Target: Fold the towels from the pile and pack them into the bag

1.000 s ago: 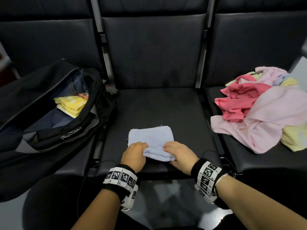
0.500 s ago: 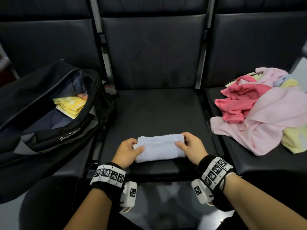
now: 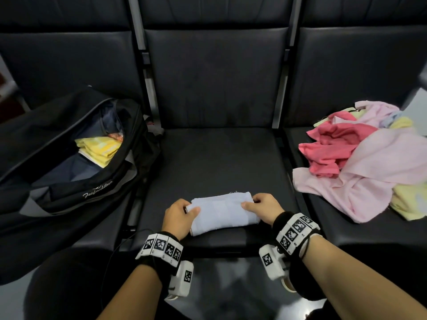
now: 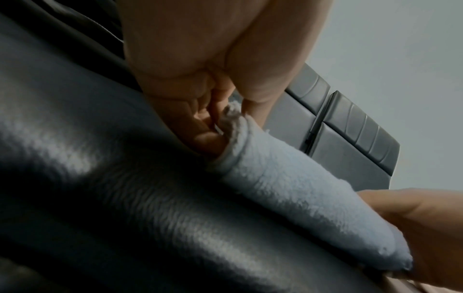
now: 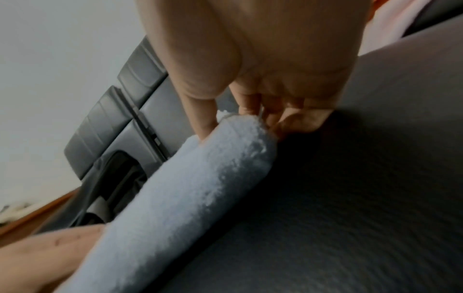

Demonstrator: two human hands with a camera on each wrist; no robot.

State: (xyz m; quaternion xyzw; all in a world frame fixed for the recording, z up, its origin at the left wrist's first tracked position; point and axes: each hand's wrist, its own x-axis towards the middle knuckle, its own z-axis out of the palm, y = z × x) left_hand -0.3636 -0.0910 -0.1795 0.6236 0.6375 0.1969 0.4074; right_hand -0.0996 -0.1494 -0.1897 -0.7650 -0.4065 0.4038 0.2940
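Folded pale blue towel (image 3: pixel 224 212) at lower centre of the head view, lying on the front part of the middle black seat (image 3: pixel 219 158) of the bench, long side running left to right. Left hand (image 3: pixel 179 217) at its left end, thumb on top, fingers curled around the edge: grip closed on the towel, confirmed in the left wrist view, where the fingers (image 4: pixel 200 126) tuck in at the end of the pale blue towel (image 4: pixel 288 190). Right hand (image 3: pixel 263 210) at the right end, thumb lying on the upper surface, fingers wrapped around the far corner: grip likewise pinching the towel, with fingertips (image 5: pixel 248 105) on the end of the roll (image 5: pixel 190 198) in the right wrist view. Towel thus between the two grips, touching both. Open black bag (image 3: pixel 76 162) on the left seat at middle left, a yellow folded towel (image 3: pixel 101 148) inside. Pile of pink, red and yellow towels (image 3: pixel 365 162) on the right seat at middle right, well apart from the hands.
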